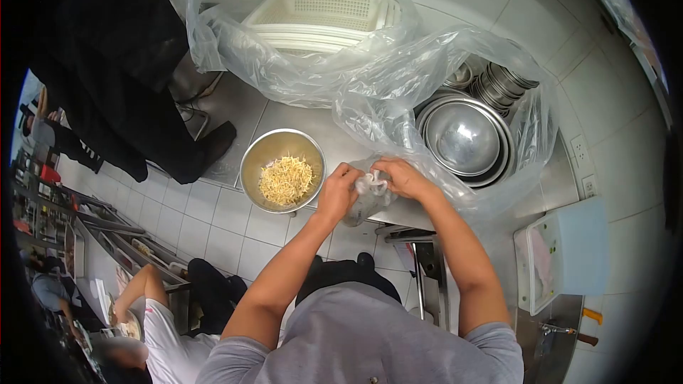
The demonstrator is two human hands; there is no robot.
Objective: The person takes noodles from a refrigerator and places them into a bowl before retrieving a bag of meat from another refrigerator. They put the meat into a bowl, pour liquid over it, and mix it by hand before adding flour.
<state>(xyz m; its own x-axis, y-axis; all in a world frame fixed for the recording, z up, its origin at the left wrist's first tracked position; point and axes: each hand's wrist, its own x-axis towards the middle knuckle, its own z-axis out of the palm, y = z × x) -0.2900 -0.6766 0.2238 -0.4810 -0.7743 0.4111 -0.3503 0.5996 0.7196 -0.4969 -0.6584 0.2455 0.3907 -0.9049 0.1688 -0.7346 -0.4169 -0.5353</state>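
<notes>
My left hand [337, 193] and my right hand [405, 178] are closed on the gathered top of a clear plastic bag [367, 203], one on each side. The bag hangs at the front edge of the steel counter [290, 115]; what is inside it I cannot make out. Left of my left hand stands a steel mixing bowl [249, 165], holding pale yellow shreds [287, 180] that look like bean sprouts. Behind my right hand, a large clear plastic sheet [370, 110] lies bunched over the counter.
White plastic baskets [316, 11] are stacked in plastic at the back. Nested steel bowls [464, 136] and small steel cups [500, 89] sit at the right. A white tub [525, 270] stands far right. Dark clothing [121, 64] hangs at left; a co-worker [167, 334] is at lower left.
</notes>
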